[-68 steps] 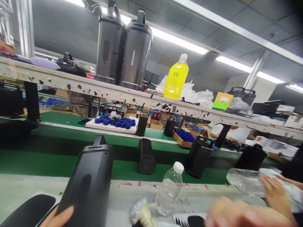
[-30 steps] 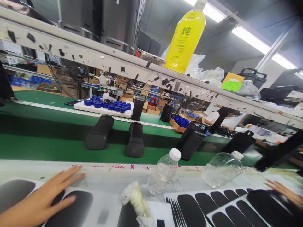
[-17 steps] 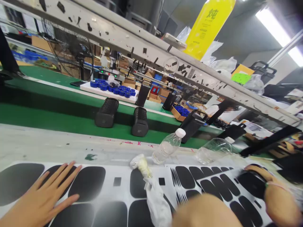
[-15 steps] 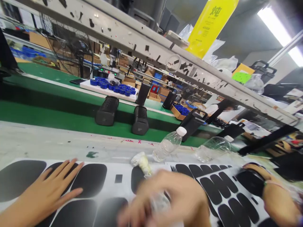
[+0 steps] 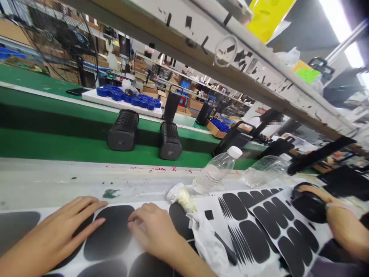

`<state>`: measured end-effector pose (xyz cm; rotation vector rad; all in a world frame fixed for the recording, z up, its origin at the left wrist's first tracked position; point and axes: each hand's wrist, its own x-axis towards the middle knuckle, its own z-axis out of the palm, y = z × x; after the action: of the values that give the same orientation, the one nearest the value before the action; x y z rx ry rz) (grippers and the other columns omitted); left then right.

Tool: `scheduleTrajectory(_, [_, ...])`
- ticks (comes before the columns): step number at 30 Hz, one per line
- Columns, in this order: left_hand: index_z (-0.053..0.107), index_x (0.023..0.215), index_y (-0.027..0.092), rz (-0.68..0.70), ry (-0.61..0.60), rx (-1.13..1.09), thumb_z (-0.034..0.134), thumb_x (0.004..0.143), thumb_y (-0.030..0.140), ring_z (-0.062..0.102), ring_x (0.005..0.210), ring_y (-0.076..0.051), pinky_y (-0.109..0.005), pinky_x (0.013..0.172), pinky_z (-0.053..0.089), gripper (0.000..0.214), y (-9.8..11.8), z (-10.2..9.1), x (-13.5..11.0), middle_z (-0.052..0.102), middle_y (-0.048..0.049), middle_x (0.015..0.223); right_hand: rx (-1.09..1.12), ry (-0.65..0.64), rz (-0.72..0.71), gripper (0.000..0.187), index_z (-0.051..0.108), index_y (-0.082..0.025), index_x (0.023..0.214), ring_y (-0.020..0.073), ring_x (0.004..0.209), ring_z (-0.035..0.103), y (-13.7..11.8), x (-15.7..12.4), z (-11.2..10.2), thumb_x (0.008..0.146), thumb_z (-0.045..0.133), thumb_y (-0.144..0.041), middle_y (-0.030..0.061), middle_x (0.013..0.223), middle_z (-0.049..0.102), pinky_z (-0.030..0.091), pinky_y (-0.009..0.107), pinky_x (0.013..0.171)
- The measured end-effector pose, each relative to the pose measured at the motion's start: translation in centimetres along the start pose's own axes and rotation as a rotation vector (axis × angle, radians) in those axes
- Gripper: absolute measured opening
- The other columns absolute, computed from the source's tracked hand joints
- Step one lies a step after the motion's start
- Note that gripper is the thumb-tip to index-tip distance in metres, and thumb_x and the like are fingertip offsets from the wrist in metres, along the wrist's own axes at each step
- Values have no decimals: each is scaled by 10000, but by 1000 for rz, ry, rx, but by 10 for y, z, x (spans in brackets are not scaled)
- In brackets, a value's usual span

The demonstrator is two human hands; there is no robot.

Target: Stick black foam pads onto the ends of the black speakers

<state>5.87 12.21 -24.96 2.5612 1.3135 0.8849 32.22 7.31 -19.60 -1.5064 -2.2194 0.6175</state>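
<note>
A white sheet [image 5: 54, 206] bearing large black rounded pieces lies along the front of the bench. My left hand [image 5: 70, 225] rests flat on it, fingers stretched over one black piece and the edge of another. Beside it, my right hand [image 5: 154, 229] has its fingers curled, thumb near the index finger, at the right edge of a black rounded piece [image 5: 109, 231]. Whether that edge is pinched between the fingertips I cannot make out. Right of this hand lie a crumpled white cloth [image 5: 206, 242] and a dark stick-like handle [image 5: 226, 250].
Two clear bottles [image 5: 216, 169] [image 5: 266, 169] lean or lie behind the sheets. Further sheets [image 5: 276, 221] are at right, near a co-worker's hand [image 5: 314, 192] on a dark object. Black speakers [image 5: 123, 130] stand on the green belt [image 5: 57, 144]. A shelf beam [image 5: 201, 42] crosses above.
My right hand has drawn back from a blurred position in front, moving left and down onto the sheet beside my left hand. The white cloth now shows. The camera view has shifted.
</note>
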Motion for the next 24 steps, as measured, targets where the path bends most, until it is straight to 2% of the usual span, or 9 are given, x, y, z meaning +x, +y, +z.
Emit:
scheduleTrajectory(3, [631,1267,357,103,5,101,493,943,604,677,1084,-218,-302,955,534,430,2,2,-5,694,39,1193,-64,162,11,158,714,-220,1046,238,1048,643,3,-5,-18,922,617,-224,50,1077,710,504,361,924])
scheduleTrajectory(6, [618,1288,379,170,22,133,476,955,593,673,1116,-207,-298,1002,514,421,9,7,-10,685,34,1244,-238,319,246,327,663,-149,1218,331,1179,585,8,-7,-39,895,644,-186,158,1243,631,488,486,1015])
scheduleTrajectory(9, [612,1288,405,127,19,130,447,959,618,647,1168,-205,-313,1050,472,426,14,12,-15,667,40,1275,-381,304,586,551,558,-67,1374,405,1187,577,12,-8,-57,878,705,-260,235,1273,593,497,534,998])
scheduleTrajectory(11, [608,1288,412,117,12,122,462,952,626,637,1183,-200,-309,1070,446,425,14,14,-16,664,52,1281,-384,219,698,642,523,-60,1409,412,1195,580,14,-10,-66,868,737,-330,237,1279,587,505,516,990])
scheduleTrajectory(15, [604,1291,398,116,-4,108,431,979,590,632,1180,-177,-280,1096,409,406,12,14,-15,671,64,1269,-346,56,732,806,405,-81,1510,408,1270,539,15,-12,-75,840,781,-324,219,1327,579,472,499,1041])
scheduleTrajectory(17, [600,1287,405,118,3,101,409,993,570,631,1177,-164,-274,1099,403,387,11,13,-14,673,74,1263,-359,9,747,760,378,-87,1529,398,1268,549,15,-11,-77,873,736,-230,210,1311,602,472,493,1042])
scheduleTrajectory(20, [597,1284,412,109,2,100,403,996,568,625,1191,-167,-293,1092,423,381,11,12,-13,666,75,1278,-362,32,719,630,422,-112,1507,363,1241,580,16,-8,-76,914,634,-113,187,1276,632,488,450,1027])
scheduleTrajectory(24, [593,1290,411,111,-22,108,394,1001,562,635,1185,-179,-327,1070,470,383,10,11,-14,672,62,1274,-372,93,660,597,455,-149,1502,362,1222,583,18,-5,-70,923,573,-64,178,1269,629,484,469,1033])
